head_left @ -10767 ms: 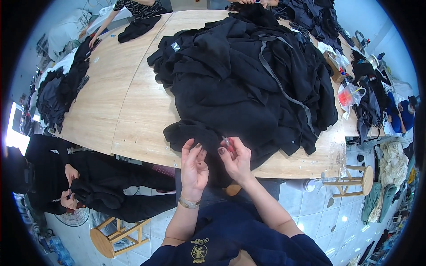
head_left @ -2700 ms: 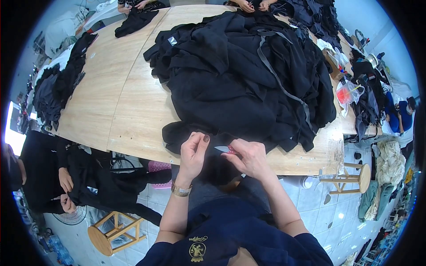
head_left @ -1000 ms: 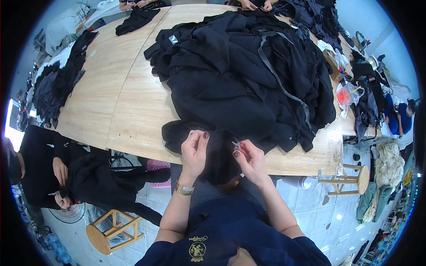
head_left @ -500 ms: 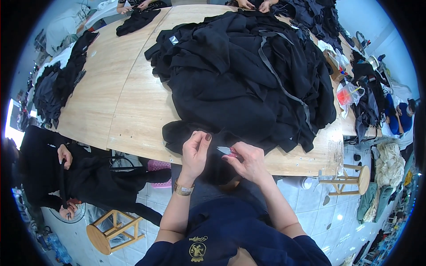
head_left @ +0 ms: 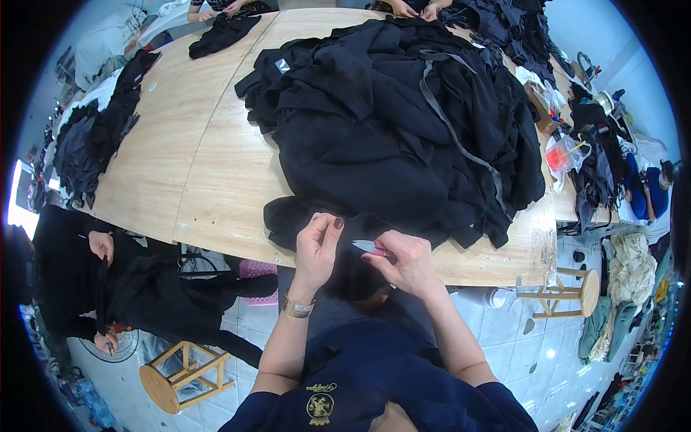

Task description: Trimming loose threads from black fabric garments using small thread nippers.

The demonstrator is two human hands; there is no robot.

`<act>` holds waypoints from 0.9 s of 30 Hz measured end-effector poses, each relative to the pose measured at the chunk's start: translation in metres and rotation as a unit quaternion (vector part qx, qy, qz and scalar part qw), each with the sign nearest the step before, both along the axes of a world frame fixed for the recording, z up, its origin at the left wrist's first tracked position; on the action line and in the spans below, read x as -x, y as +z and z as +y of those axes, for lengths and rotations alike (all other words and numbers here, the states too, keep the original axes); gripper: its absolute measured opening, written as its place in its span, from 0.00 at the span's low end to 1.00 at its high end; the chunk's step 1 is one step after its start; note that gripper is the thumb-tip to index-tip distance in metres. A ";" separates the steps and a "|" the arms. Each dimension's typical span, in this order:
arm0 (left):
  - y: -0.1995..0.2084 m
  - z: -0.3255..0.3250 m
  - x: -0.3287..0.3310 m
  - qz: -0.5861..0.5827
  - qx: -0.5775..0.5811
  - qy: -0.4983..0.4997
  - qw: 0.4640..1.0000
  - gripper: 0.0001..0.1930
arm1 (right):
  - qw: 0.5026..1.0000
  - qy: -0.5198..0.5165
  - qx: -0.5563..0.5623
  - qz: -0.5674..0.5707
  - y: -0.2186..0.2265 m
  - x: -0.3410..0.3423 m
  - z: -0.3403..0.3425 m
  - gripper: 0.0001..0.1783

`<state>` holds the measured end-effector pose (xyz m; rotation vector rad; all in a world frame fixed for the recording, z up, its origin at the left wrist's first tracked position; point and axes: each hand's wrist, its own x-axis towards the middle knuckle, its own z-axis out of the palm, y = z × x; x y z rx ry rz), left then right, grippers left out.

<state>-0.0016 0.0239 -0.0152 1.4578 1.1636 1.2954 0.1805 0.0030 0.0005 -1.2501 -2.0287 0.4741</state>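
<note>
The left hand is held in what seems a pinch; beside it, the right hand is curled palm-down.

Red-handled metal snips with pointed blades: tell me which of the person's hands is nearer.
Right. The right hand holds the snips; the left hand is apart from them, to their left.

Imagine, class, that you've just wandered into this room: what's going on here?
A person works at a wooden table with a large pile of black cloth on it. Their right hand holds small red-handled snips, the blades pointing toward the left hand but apart from it. The left hand is pinched near the table's edge; what it grips, if anything, is hard to tell. To the left, a co-worker handles a dark strip.
</note>
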 end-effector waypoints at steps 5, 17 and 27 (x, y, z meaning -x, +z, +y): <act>0.002 0.000 0.000 0.006 0.000 -0.001 1.000 0.12 | 1.000 0.005 -0.010 -0.012 0.001 0.000 0.001 0.17; 0.008 -0.003 -0.014 0.195 -0.171 0.070 0.963 0.06 | 0.889 -0.106 0.287 0.341 0.000 0.019 0.003 0.10; 0.006 -0.005 -0.015 0.244 -0.224 0.064 0.941 0.06 | 0.883 -0.107 0.309 0.336 0.005 0.018 0.004 0.05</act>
